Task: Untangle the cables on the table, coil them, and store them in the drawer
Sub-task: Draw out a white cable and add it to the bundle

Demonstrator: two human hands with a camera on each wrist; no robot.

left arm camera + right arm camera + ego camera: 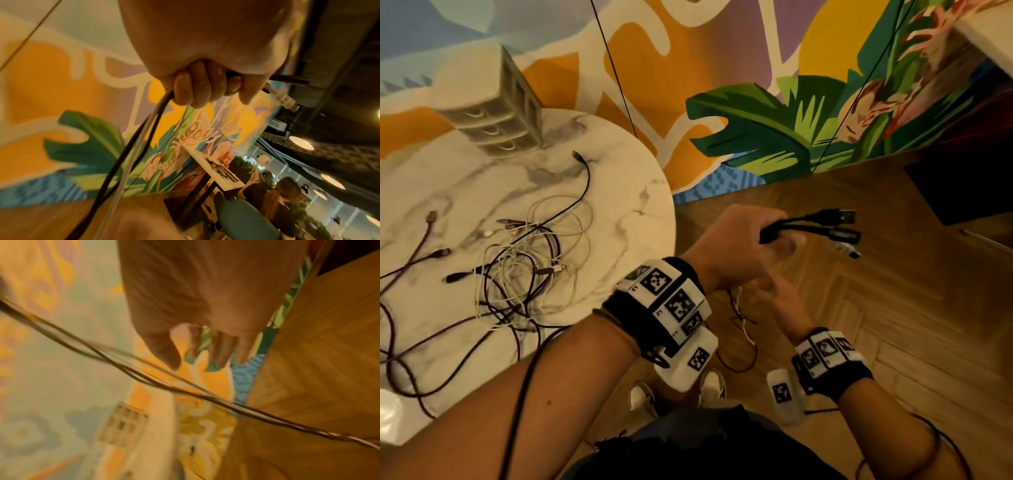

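Observation:
My left hand (748, 240) grips a bundle of cables (822, 228) off the table's right edge, above the wooden floor; black USB plugs stick out to the right. In the left wrist view the fingers (197, 87) curl round black and pale cable strands (133, 152) that hang down. My right hand (779, 305) is below it, blurred, with fingers (222, 350) straight and holding nothing; strands (144, 379) cross in front of it. A tangle of white and dark cables (517, 270) lies on the round marble table (626, 212). A small beige drawer unit (500, 113) stands at the table's back, its drawers closed.
A mural wall (756, 85) runs behind the table. A dark cabinet or table leg (962, 192) stands at right on the wooden floor (893, 308). My feet (678, 390) show below. People sit in the background of the left wrist view.

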